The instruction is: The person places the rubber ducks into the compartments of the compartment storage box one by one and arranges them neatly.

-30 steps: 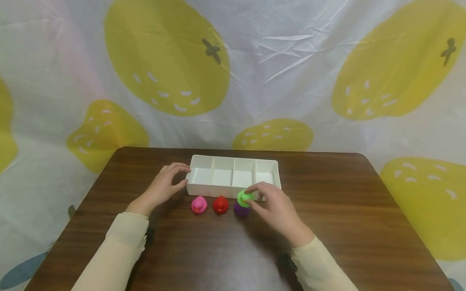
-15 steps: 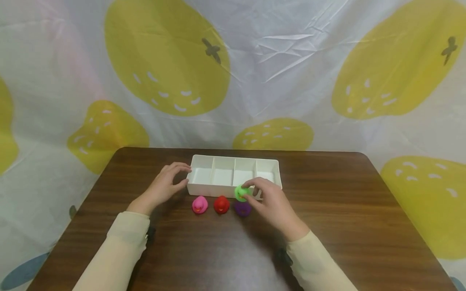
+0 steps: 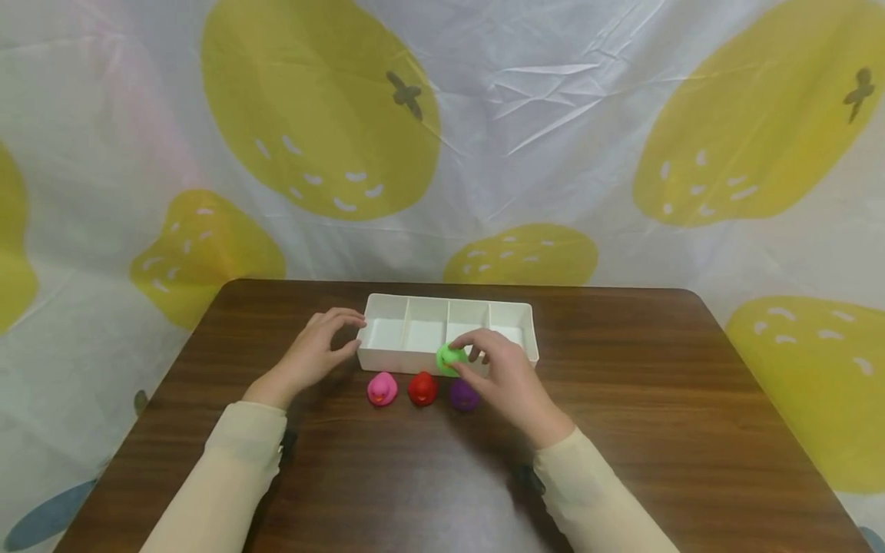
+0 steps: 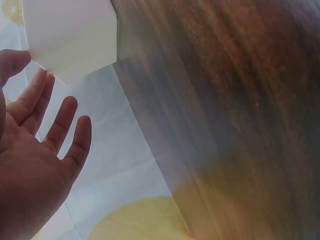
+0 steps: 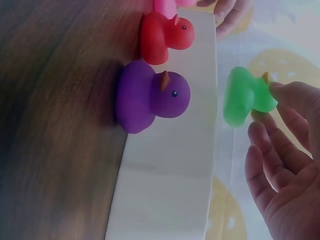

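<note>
My right hand (image 3: 510,378) pinches a light green rubber duck (image 5: 241,97) by its head between thumb and fingers. In the head view the duck overlaps the front wall of a white divided tray (image 3: 397,360), and the right wrist view shows it above the rim. My left hand (image 3: 309,352) touches the tray's left end with thumb and fingertips, its other fingers spread loosely. Along the tray's front stand a pink rubber duck (image 3: 382,390), a red rubber duck (image 3: 422,389) and a purple rubber duck (image 5: 142,97), which my right hand partly covers in the head view.
The tray's several compartments lie in a row, and the right ones are partly hidden behind my right hand. Everything stands on a dark brown wooden table (image 3: 622,361). Behind its far edge hangs a white curtain (image 3: 539,138) with yellow fruit prints.
My right hand has lifted the green duck from just above the purple duck, up and leftward toward the tray's rim. The left hand has stayed at the tray's left end.
</note>
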### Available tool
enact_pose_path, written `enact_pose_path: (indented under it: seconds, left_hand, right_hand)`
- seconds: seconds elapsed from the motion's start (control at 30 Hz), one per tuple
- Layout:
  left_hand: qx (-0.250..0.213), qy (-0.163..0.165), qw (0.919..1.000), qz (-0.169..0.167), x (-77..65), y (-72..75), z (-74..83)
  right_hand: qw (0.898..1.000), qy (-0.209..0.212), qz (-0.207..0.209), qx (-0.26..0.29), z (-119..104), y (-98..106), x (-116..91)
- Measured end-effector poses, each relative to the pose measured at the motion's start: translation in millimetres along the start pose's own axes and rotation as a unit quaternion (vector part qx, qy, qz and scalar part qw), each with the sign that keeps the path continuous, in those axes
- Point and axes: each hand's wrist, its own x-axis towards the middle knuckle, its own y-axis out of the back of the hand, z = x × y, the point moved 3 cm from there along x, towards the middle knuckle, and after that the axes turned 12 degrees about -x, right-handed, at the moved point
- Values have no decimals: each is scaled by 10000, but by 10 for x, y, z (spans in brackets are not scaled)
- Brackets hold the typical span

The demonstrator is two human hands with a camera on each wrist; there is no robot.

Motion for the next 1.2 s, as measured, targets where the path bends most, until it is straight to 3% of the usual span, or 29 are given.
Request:
enact_pose_path:
  seconds: [0.4,0.63,1.2]
  left_hand:
    - [-51,22,10000,-12,35,-14,29]
    - [-49,49,10000,-27,20,-8,22]
    - [-116,59,9999,-31,-6,1,18]
  right_hand:
    - [9999,77,-55,55,-9,-32,131]
    - [9996,238,166,-47,-36,-96,241]
    - [9992,332,-209,45,-100,-237,470]
